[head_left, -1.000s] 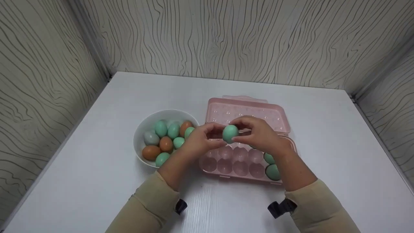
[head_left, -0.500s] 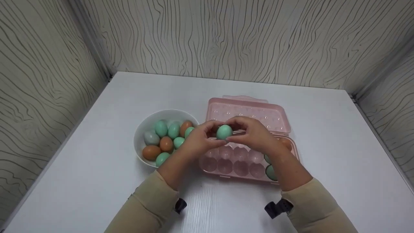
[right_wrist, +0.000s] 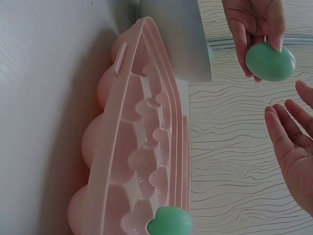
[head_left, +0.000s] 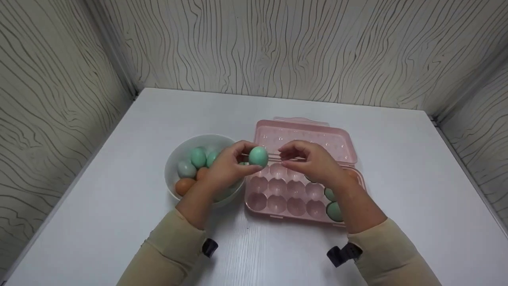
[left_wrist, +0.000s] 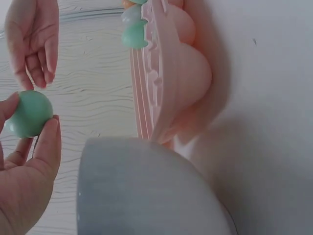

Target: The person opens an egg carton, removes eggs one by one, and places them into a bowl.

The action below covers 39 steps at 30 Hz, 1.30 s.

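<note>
Between thumb and fingertips my left hand (head_left: 228,167) pinches a green egg (head_left: 258,157), held up near the bowl's right rim. My right hand (head_left: 317,163) hovers over the pink egg carton (head_left: 285,216), its fingers loosely bent and holding nothing. In the right wrist view a gap shows between the right fingertips and the green egg (right_wrist: 270,61). The carton lies with its lid (head_left: 305,139) folded back; green eggs (head_left: 334,211) and an orange-brown egg (head_left: 352,174) sit in its right-hand cups, partly hidden by my right forearm.
A white bowl (head_left: 168,167) stands left of the carton with green, brown and grey eggs inside, some hidden behind my left hand. Patterned panels (head_left: 254,51) wall the white table (head_left: 131,222) at the back and sides.
The green egg has passed from both hands' fingertips to the left hand alone and moved left toward the bowl. The right hand has let go, and the hands are now apart.
</note>
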Motion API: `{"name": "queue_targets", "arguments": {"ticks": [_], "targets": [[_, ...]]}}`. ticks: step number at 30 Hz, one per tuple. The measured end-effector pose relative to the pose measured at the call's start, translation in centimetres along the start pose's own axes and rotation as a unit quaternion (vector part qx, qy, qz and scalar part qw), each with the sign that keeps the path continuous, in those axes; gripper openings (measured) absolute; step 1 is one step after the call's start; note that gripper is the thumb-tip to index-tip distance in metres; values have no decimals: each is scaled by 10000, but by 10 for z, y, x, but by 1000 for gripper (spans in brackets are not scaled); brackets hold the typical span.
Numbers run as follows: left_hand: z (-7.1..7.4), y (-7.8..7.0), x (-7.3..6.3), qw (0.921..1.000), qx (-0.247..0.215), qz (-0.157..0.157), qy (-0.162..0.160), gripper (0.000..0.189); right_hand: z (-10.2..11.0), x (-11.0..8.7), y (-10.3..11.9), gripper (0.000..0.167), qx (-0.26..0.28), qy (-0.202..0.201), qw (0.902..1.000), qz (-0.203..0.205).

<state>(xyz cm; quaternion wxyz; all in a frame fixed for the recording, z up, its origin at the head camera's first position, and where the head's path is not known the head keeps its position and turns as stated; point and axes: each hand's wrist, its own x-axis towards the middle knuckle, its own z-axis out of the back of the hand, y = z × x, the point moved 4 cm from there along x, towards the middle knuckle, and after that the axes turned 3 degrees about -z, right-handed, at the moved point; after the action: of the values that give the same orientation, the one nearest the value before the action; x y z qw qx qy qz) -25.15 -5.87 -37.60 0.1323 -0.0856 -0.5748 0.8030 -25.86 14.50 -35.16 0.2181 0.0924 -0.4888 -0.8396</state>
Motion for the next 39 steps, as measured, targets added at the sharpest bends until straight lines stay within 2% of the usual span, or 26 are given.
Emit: {"name": "queue_targets", "arguments": {"ticks": [10,14,20,23,28,39], "targets": [[30,15,-4,9982,95,254,-542,50,7,-3,-8,28,-28,-50,9999,-117],[43,25,-7,9959,191,545,-702,45,9,-4,-10,26,-54,-70,9998,-187],[56,42,-12,9893,233,1160,-851,46,11,-6,-13,25,-24,-61,9998,-190],[59,49,-13,9863,386,1326,-905,45,12,-6,-15,24,-28,-85,9997,-215],[62,58,-13,9836,579,1400,-981,44,13,-8,-17,23,-85,-86,9997,-196],[59,73,-9,9804,441,1607,-1050,47,13,-9,-15,23,-154,-106,9991,-374]]}}
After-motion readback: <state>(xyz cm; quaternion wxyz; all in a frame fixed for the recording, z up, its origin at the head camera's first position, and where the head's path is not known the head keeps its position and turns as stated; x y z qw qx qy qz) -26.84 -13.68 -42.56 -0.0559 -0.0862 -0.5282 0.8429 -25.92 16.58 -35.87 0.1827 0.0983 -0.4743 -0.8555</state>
